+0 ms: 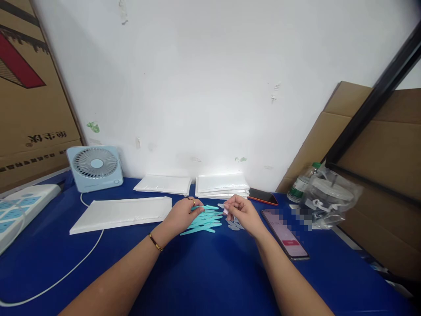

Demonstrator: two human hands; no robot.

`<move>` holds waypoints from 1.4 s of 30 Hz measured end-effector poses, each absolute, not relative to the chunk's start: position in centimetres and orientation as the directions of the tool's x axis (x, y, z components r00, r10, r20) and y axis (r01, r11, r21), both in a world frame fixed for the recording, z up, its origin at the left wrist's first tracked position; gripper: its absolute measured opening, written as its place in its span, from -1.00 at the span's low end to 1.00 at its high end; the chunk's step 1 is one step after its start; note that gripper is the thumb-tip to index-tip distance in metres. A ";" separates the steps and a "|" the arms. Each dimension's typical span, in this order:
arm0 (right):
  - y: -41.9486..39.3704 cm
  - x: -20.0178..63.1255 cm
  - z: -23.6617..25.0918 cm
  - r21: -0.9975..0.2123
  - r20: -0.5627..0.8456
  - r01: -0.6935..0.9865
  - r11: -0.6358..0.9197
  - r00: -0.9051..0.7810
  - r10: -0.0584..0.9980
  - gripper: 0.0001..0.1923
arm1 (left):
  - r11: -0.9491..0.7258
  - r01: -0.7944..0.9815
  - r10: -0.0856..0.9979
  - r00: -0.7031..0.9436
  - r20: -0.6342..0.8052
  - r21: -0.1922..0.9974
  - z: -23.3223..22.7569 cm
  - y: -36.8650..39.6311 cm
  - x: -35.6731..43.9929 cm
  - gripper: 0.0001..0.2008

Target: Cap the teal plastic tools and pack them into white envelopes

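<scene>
Left hand: the left hand (182,215) is nearly closed, its fingertips pinching one teal strip (205,207) that points to 3 o'clock.
Right hand: the right hand (241,213) is curled, fingers bent; whether it holds a small grey piece cannot be told.
Teal pile: the teal strips (204,221) lie loose on the blue table (204,272), between both hands.
Grey pile: the grey pieces (233,225) lie under the right hand.
Plastic bag: at 3 o'clock, a clear bag (329,197) holds white parts; a bottle (301,184) stands just beside it.
Phones: two phones (285,235) lie at 2 o'clock.
</scene>
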State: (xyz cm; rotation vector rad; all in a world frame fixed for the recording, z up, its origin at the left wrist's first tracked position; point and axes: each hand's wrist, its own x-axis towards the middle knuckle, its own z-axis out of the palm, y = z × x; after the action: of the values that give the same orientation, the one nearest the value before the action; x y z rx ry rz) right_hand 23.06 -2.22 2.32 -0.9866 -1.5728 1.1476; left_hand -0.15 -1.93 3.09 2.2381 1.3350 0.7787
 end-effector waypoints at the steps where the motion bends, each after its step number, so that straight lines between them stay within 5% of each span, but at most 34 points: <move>1: -2.2 23.0 2.2 -0.967 0.217 0.071 0.243 -0.260 0.941 -0.73 | -0.452 0.656 0.890 0.382 0.251 0.604 3.1 -1.9 -0.1 -0.70; 17: -2.8 21.7 1.8 -0.950 0.215 0.133 0.283 -0.380 0.900 -0.75 | -0.443 0.619 0.875 0.458 0.161 0.649 2.6 -2.4 0.5 -0.67; 23: -0.9 25.6 2.2 -0.906 0.287 0.272 0.323 -0.165 0.944 -0.71 | -0.479 0.760 0.860 0.304 0.411 0.440 2.1 -2.6 0.7 -0.48; 26: 0.7 27.7 1.5 -0.902 0.332 0.287 0.322 -0.016 0.943 -0.70 | -0.522 0.778 0.852 0.461 0.246 0.349 1.5 -2.9 0.8 -0.40; 31: 2.2 27.2 -1.0 -0.832 0.334 0.452 0.322 -0.055 0.941 -0.76 | -0.577 0.769 0.782 0.617 -0.085 0.274 0.8 -4.6 1.7 -0.23; 37: 2.2 24.5 -1.9 -0.639 0.342 0.632 0.438 -0.277 0.898 -0.91 | -0.682 0.683 0.679 0.724 -0.120 0.261 1.2 -7.6 3.3 -0.15; 42: 2.1 25.4 -0.8 -0.524 0.379 0.716 0.461 -0.288 0.879 -0.90 | -0.699 0.649 0.681 0.732 0.002 0.302 1.7 -6.9 3.2 -0.33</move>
State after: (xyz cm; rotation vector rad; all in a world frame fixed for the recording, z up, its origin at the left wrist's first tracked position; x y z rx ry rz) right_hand 25.36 2.12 -0.83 -1.3230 -2.0823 0.3347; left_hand 3.24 -6.91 1.67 2.6544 1.0427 0.1635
